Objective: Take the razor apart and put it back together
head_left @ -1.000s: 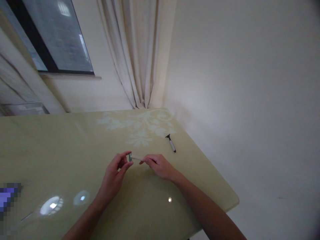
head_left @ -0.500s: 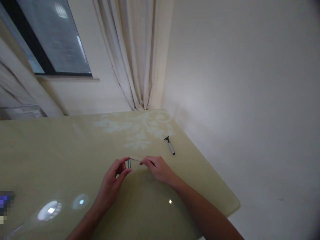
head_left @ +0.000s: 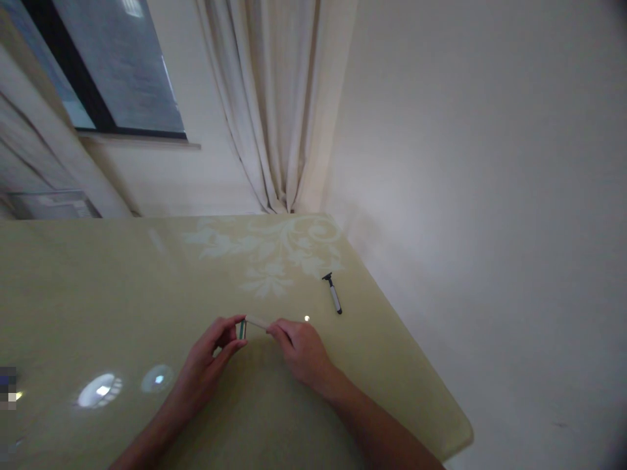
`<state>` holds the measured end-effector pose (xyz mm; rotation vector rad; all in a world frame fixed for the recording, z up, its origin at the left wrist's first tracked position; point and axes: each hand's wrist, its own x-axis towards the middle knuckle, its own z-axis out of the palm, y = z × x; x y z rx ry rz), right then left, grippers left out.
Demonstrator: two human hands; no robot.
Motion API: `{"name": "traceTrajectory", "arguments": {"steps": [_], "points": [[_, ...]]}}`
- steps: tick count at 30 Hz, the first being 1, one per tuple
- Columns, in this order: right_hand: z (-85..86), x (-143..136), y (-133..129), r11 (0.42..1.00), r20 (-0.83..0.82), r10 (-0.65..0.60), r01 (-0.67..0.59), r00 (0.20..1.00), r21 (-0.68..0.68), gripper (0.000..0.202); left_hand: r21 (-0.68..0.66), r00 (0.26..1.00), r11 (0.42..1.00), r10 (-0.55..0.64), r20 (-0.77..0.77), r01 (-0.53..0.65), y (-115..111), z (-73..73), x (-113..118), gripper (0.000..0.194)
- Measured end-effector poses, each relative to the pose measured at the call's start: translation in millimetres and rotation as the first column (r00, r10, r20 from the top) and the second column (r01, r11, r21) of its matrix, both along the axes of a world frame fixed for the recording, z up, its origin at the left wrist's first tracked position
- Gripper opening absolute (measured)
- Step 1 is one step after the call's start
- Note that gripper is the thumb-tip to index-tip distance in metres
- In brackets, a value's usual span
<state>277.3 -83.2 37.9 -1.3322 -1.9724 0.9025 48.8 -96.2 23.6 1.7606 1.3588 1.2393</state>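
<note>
a: got a fixed mark?

b: yes, taking the black-and-grey razor (head_left: pixel 333 295), lying on the glossy pale green table (head_left: pixel 392 385), head pointing toward the far edge.

a: and for the left hand (head_left: pixel 215 343)?

b: placed well left of the razor, on its near side. pinching a small green-and-dark piece (head_left: pixel 242 330) on edge between thumb and forefinger, with other fingers curled behind.

a: anything in the right hand (head_left: pixel 301 346)?

b: pinching a slim pale stick (head_left: pixel 257 323) between thumb and bent fingers, just on the near side of the razor and left. reaching with the stick's far end to the top of the small piece. can't tell whether touching or joined.

a: beyond the razor?

b: see a white floral pattern (head_left: pixel 267 281) on the tabletop, behind it a cream curtain (head_left: pixel 279 98), and farther left a dark-framed window (head_left: pixel 127 72). to the razor's right, see a pale wall (head_left: pixel 465 196).
</note>
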Motion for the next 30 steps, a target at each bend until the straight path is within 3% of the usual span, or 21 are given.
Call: {"name": "traceTrajectory", "arguments": {"steps": [7, 10, 17, 22, 26, 30], "points": [[-8.6, -3.2, -4.6, 0.999, -0.029, 0.048, -0.047, 0.998, 0.025, 0.046, -0.01, 1.0, 1.0, 0.011, 0.006, -0.011, 1.4, -5.7, -0.7, 0.034], [-6.5, -2.7, -3.6, 0.999, -0.021, 0.006, -0.005, 1.0, 0.052, 0.047, -0.02, 1.0, 1.0, 0.013, 0.027, -0.013, 2.4, -6.5, 3.4, 0.033], [-2.1, 9.4, 3.5, 0.996, -0.046, 0.042, -0.038, 0.998, 0.083, 0.048, 0.005, 0.993, 1.0, 0.015, 0.12, -0.015, 7.1, -0.5, 12.8, 0.034], [2.2, 20.0, 8.5, 0.981, -0.044, 0.176, -0.172, 0.983, 0.092, 0.051, -0.001, 0.981, 1.0, 0.005, 0.192, -0.004, 7.7, -5.7, 22.9, 0.035], [7.1, 23.9, 11.4, 0.988, -0.05, 0.102, -0.095, 0.994, 0.123, 0.052, -0.031, 0.977, 0.999, -0.012, 0.211, 0.019, 6.1, -9.6, 29.7, 0.035], [7.9, 24.4, 12.5, 0.983, -0.069, 0.167, -0.161, 0.984, 0.085, 0.053, -0.021, 0.979, 0.999, -0.02, 0.205, 0.025, 6.7, -9.9, 30.9, 0.035]]}}
